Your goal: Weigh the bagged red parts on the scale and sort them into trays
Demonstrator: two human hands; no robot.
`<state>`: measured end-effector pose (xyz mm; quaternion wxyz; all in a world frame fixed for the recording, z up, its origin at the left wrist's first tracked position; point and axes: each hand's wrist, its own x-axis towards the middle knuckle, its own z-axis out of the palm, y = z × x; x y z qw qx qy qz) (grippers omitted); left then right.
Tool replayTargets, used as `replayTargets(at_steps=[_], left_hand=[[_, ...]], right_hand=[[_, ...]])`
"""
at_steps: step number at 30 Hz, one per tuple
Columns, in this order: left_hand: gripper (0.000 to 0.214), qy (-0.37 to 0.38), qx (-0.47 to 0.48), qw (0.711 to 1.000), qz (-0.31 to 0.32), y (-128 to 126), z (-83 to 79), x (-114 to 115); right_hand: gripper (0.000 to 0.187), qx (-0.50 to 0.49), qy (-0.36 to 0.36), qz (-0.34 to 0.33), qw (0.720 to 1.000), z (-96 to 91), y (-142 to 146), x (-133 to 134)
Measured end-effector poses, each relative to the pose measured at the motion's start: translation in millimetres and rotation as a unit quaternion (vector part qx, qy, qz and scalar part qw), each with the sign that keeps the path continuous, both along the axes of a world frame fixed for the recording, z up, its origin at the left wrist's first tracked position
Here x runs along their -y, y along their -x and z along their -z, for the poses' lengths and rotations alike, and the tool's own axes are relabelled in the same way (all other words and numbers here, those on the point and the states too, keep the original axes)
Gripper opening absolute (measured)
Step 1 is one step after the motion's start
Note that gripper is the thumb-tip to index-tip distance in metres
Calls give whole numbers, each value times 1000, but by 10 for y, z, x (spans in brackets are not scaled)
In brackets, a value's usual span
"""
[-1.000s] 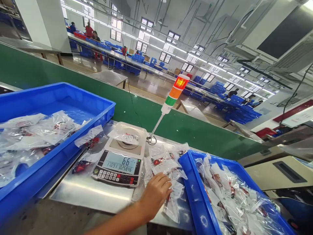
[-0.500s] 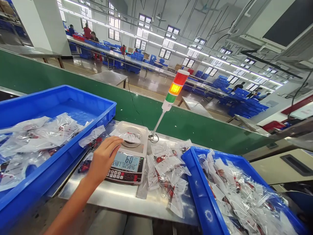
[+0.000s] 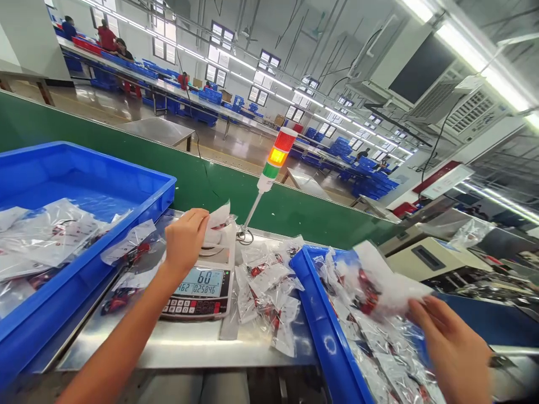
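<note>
The two hands are both pinched shut, each on a clear bag. The left hand (image 3: 185, 238) has its fingers and thumb close together on the side of one bag (image 3: 219, 215), which sticks out to the right of the fingertips, tipped up over the back of the scale (image 3: 197, 280). I can't tell if it touches the scale. The right hand (image 3: 455, 345) grips the end of the other bag (image 3: 381, 280). That one is blurry, with red bits in it, and it reaches out to the left above the full right tub (image 3: 324, 328). On the shiny metal tabletop (image 3: 189, 343), a pile of bags (image 3: 269, 297) sits between the scale and that tub. Two loose bags (image 3: 130, 247) lie left of the scale, next to the left tub (image 3: 63, 306), which is blue and has more bags in it. A lamp (image 3: 275, 158) glows yellow behind the scale, in front of a low green wall (image 3: 219, 188). Past it is a big room with people (image 3: 107, 39), a long table (image 3: 227, 112) and tall windows (image 3: 257, 95).
</note>
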<state>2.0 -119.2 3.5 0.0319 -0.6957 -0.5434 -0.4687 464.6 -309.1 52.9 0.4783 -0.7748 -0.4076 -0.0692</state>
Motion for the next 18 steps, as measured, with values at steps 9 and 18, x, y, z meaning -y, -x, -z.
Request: replayTargets(at_steps=[9,18], left_hand=[[17,106,111,944,292,-1598,413,427],[78,249,489,728,410,-1119,252,544]], right_hand=[[49,-107,-161,-160,968,-424,1130,-1047],[41,-278,-25,-384,880,-26,1806,-1140]])
